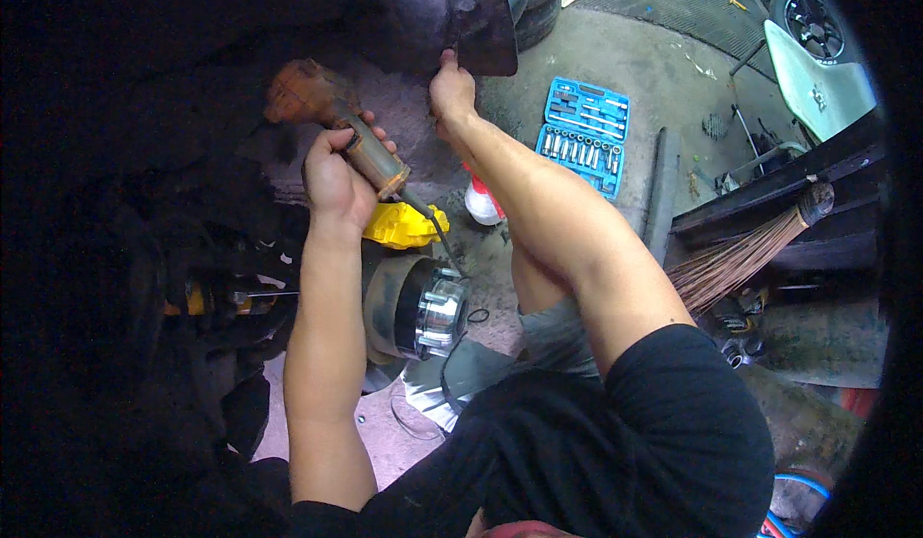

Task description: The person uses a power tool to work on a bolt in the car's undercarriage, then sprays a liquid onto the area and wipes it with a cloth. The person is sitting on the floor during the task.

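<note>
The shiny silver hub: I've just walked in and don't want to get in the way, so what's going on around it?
The person's left hand grips a worn, orange-headed tool around its grey cylindrical part. The right hand is at the lower edge of a dark panel, though its hold is hard to make out. Neither hand holds the silver hub or the yellow part lower in the picture. An open blue socket case lies on the floor to the right.

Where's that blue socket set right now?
In the head view, the open blue socket set lies on the concrete floor, right of the person's right hand, just left of a long dark bar.
</note>
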A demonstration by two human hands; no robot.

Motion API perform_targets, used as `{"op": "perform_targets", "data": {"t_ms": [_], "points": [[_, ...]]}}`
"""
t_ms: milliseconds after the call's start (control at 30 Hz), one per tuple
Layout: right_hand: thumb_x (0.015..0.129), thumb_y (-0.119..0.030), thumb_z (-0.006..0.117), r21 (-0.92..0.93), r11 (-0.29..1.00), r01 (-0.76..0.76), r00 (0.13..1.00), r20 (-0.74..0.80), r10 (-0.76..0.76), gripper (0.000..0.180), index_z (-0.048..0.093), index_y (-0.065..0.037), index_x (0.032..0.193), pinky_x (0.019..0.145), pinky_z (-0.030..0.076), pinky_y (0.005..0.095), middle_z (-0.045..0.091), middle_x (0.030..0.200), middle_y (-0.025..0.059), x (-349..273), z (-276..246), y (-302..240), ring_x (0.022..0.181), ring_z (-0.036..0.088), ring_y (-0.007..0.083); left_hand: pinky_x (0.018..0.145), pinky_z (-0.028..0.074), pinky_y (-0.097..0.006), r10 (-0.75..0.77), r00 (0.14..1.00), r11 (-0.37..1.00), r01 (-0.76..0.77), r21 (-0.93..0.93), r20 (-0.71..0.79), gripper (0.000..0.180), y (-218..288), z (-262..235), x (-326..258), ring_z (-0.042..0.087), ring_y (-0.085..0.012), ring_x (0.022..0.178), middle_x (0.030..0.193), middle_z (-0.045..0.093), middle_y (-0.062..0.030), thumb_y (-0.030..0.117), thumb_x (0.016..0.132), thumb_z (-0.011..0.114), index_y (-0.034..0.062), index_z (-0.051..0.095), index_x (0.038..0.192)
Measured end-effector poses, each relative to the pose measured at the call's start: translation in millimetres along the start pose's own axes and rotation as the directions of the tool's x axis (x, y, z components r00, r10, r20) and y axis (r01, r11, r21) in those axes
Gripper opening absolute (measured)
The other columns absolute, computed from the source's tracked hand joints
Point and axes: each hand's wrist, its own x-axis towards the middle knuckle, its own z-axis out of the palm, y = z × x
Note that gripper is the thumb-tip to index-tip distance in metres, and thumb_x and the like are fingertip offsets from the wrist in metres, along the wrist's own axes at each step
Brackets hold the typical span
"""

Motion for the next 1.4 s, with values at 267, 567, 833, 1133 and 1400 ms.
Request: {"op": "perform_targets", "data": {"t_ms": [267,567,833,1133,1400], "points": [[0.103,-0.053,0.043,0.012,0.995,-0.101,0.987,0.128,0.098,0.065,0.06,0.008,0.115,0.074,0.041,0.0433,0.061,0.094,0.0212,-41,-3,-29,0.086,0.057,0.0332,0.089,0.049,-0.042,0.02,0.998,1.0,-0.019,0.007,-0.054,0.035,4,-6,-9,0.059,-0.0264,0.09,0.096,0.062,-0.0117,0.024,0.086,0.049,0.0039,0.061,0.112],[0.104,-0.053,0.044,0.153,0.979,-0.137,0.981,0.155,0.113,0.05,0.059,-0.005,0.099,0.043,0.026,0.0356,0.041,0.056,0.0003,-53,-5,-43,0.043,0.037,0.0159,0.089,0.049,-0.041,0.01,1.0,1.0,-0.01,-0.001,-0.02,0.035,0,-6,-4,0.058,-0.0263,0.09,0.096,0.062,-0.0115,0.023,0.085,0.05,0.0035,0.061,0.112],[0.104,-0.051,0.045,0.123,0.985,-0.122,0.98,0.173,0.1,0.048,0.058,-0.005,0.099,0.042,0.029,0.035,0.041,0.056,0.0001,-47,-10,-47,0.044,0.038,0.0156,0.09,0.05,-0.041,0.057,0.998,0.998,-0.057,0.012,-0.024,0.037,-6,-7,-2,0.059,-0.0252,0.09,0.098,0.062,-0.0125,0.023,0.084,0.051,0.0018,0.06,0.112],[0.104,-0.049,0.044,0.155,0.986,-0.057,0.99,0.134,0.036,0.048,0.058,-0.004,0.098,0.042,0.029,0.0358,0.044,0.058,0.002,-27,-2,-28,0.044,0.039,0.0162,0.087,0.05,-0.039,0.022,0.999,0.999,-0.021,0.032,-0.038,0.037,-5,-10,-6,0.058,-0.0248,0.089,0.096,0.061,-0.0122,0.022,0.084,0.05,0.0019,0.058,0.114],[0.105,-0.047,0.043,0.141,0.988,-0.061,0.989,0.142,0.041,0.047,0.057,-0.005,0.09,0.041,0.028,0.0367,0.041,0.054,0.0016,-36,-2,-33,0.041,0.038,0.0175,0.086,0.05,-0.04,0.02,0.999,1.0,-0.021,-0.023,-0.05,0.036,-3,-15,-10,0.058,-0.0237,0.089,0.098,0.061,-0.011,0.021,0.083,0.05,0.0034,0.058,0.114]]}}
